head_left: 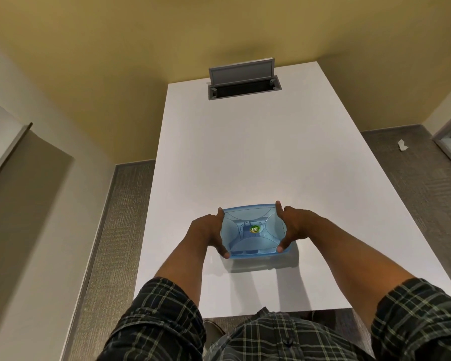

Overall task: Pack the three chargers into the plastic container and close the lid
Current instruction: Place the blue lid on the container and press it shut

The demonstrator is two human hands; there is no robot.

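Both thumbs press the near corners of the blue lid (pixel 254 227) while the forefingers hook its far corners, so the left hand (pixel 206 231) and right hand (pixel 296 226) each clamp a side of the plastic container (pixel 261 254), which sits near the near edge of the white table (pixel 245 152). No chargers lie loose on the table; dim shapes show through the lid, though I cannot tell them apart. Uneven pressure could likely leave one corner unseated, or push the container sliding.

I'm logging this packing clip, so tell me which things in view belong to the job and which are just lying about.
Part of the job:
blue plastic container, lid on
left hand and right hand, gripping its sides

Just lying about:
open cable hatch at the white table's far end
white scrap on the carpet

No chargers are clearly visible.
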